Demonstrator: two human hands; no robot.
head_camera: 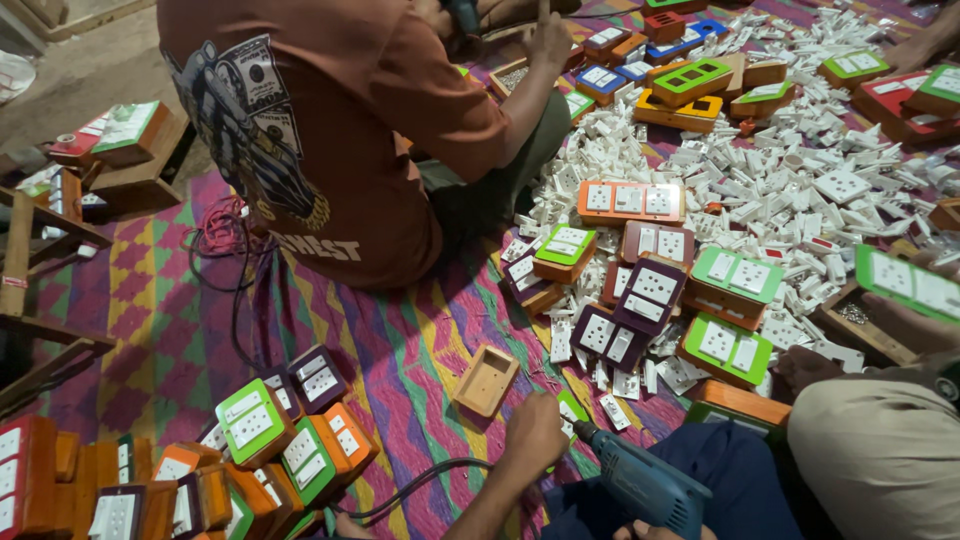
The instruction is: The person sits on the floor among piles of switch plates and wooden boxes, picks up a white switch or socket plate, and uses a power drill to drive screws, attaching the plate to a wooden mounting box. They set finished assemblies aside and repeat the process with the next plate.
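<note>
Head view, looking down at the floor mat (400, 360), woven in purple, green and yellow.

My left hand (533, 432) is low in the frame, knuckles up, fingers curled together and pressed down on a green-faced switch board (572, 410), which shows only as a green sliver at the hand's right edge. Whether the fingers grip it or only pin it to the mat, I cannot tell.

My right hand (650, 530) is at the very bottom edge, mostly cut off, closed around the grip of a blue electric drill (640, 482). The drill's nose points up and left, its tip just beside the left hand and the green board. Its black cord (420, 485) loops away to the left across the mat.

An empty wooden box frame (486, 380) lies open side up just left of and above my left hand, near but not touching.

Lower left: a crowd of finished wooden switch boxes (260, 440) with green, orange and dark faces.

Centre right: more switch boards (650, 290) lying on a wide heap of white plastic switch and socket parts (780, 190).

Upper left: another person in a rust-brown printed t-shirt (330, 130) sits with their back to me, hands busy at the top edge.

Right edge: a third person's hand (910, 325) holds a green-faced board (905, 282).
</note>
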